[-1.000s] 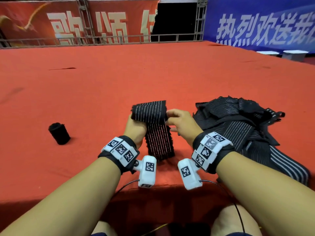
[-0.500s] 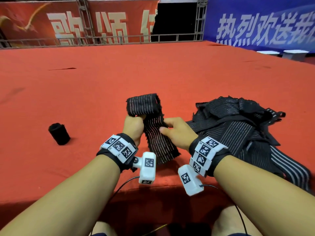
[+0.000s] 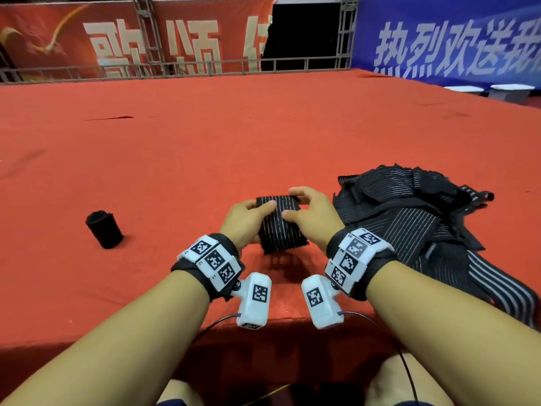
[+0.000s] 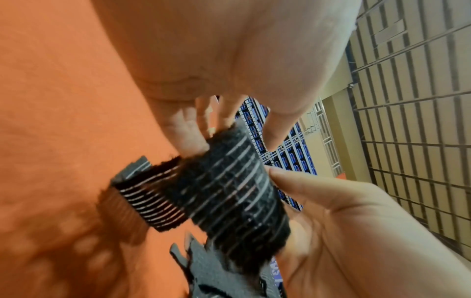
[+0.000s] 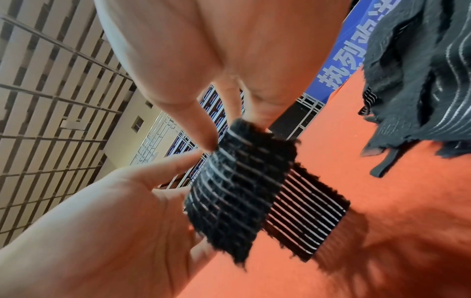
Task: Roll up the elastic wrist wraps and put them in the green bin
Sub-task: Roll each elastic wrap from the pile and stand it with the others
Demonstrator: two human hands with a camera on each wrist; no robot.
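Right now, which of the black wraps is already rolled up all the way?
The small black roll lying alone on the red cloth, far left. The wrap in the hands has a loose tail, and the pile is unrolled.

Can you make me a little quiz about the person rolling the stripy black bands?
1. True or false: both hands hold the striped wrap.
2. What lies to the right of the right hand? A) pile of unrolled wraps B) a ball
3. Fill in: the finished roll lies on the ___ carpet.

Key: 1 true; 2 A; 3 red. The left hand grips too.
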